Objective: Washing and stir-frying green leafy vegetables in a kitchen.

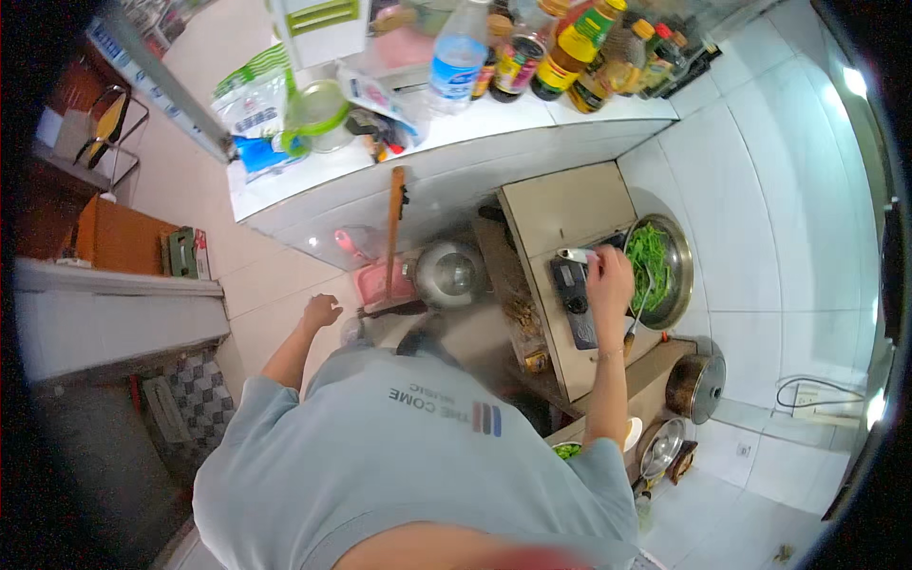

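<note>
My right hand (611, 274) is closed on a small white container (577, 254), held above the black induction cooker (572, 299) beside the pan. Green leafy vegetables (645, 260) lie in the metal pan (685, 267) just beyond that hand, with a metal spatula (647, 292) resting in it, its wooden handle towards my forearm. My left hand (324, 311) hangs in the air over the tiled floor, fingers loosely bent and nothing seen in them.
Sauce bottles (516, 68), a green-lidded jar (320, 117) and bags (253, 107) stand on the white tiled ledge (491, 132). Below are a round metal vessel (450, 274) and a pink dustpan (377, 283). A lidded pot (695, 388) and a glass lid (661, 449) sit at the right.
</note>
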### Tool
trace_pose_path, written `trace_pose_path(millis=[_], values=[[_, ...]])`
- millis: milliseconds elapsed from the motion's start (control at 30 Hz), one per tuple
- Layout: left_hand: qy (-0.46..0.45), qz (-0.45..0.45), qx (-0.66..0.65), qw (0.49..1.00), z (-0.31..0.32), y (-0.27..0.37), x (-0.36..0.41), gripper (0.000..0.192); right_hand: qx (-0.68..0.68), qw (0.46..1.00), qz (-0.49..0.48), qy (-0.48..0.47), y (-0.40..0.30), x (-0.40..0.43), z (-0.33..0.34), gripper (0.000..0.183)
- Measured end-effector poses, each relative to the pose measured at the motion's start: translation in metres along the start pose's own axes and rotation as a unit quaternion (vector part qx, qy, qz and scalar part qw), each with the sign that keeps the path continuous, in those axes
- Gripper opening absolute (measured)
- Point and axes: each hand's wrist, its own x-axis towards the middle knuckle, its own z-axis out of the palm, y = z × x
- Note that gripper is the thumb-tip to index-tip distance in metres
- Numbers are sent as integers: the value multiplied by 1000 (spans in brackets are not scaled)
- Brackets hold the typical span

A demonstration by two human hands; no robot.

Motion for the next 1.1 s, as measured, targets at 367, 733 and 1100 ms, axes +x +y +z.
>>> trace_pose_path(millis=[367,733,1100], values=[[-8,-4,-336,942,-119,66,-40,35,413,878,84,228,-243,201,91,76],[144,309,-386,857,-331,212,-27,29,447,858,35,251,-233,195,88,71],[182,597,-163,764,-399,361,29,34,530,846,-8,-51,-107,37,-9,68]])
